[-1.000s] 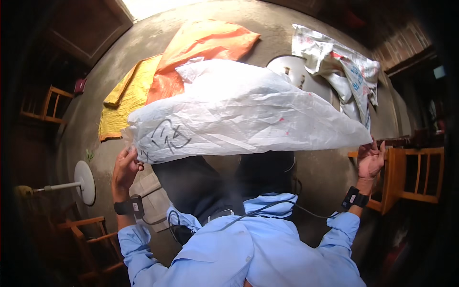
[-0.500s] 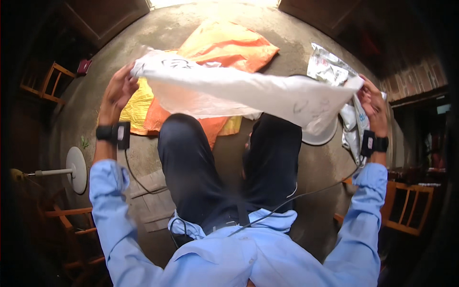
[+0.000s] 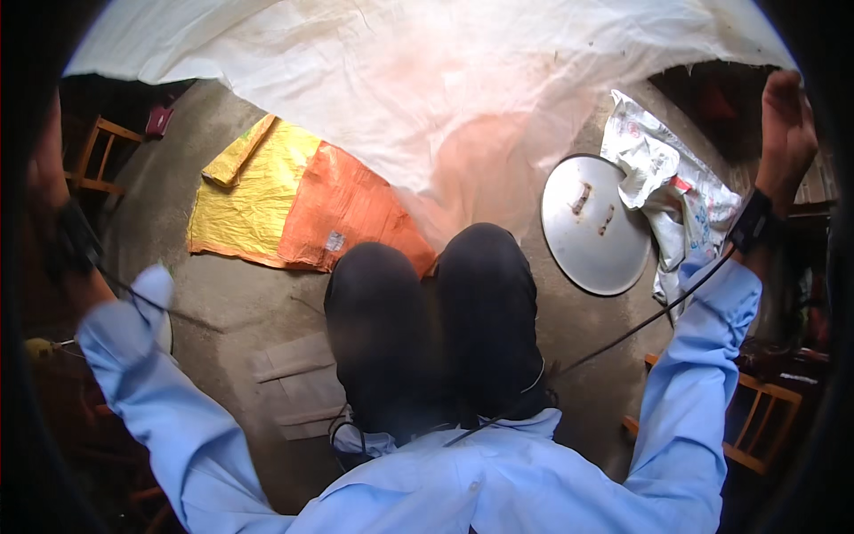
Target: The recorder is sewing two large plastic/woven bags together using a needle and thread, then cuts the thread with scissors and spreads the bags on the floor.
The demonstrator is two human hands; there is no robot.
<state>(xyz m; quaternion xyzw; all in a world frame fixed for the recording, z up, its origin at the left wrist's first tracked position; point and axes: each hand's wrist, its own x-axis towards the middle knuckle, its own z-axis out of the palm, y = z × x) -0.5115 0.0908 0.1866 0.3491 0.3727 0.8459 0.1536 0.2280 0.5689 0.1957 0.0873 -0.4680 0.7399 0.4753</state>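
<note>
A thin white cloth [image 3: 356, 80] is spread wide and raised across the far side, between my two lifted hands. It is partly see-through, with orange showing faintly behind its hanging lower part. At the far right, my right hand [image 3: 788, 125] is up by the cloth's corner with its fingers closed on it. My left hand [image 3: 46, 151] is raised at the dark left rim, by the opposite corner; its fingers barely show, but the cloth is pulled taut toward it. Below the cloth, an orange sack [image 3: 351, 209] and a yellow sack [image 3: 258, 191] lie on the floor, partly covered from view.
A round metal lid [image 3: 596, 236] with a rusty handle lies right of my knees. Silver-white bags [image 3: 685, 200] are crumpled beside it. Flat grey boards [image 3: 298, 383] lie to the left of my legs. Wooden chairs [image 3: 761, 423] stand at the sides. A black cable [image 3: 640, 319] runs from my right wrist.
Both my hands have moved up and apart. The white cloth, earlier bunched in a narrow band above my knees, has opened out and swung away. The metal lid now shows fully.
</note>
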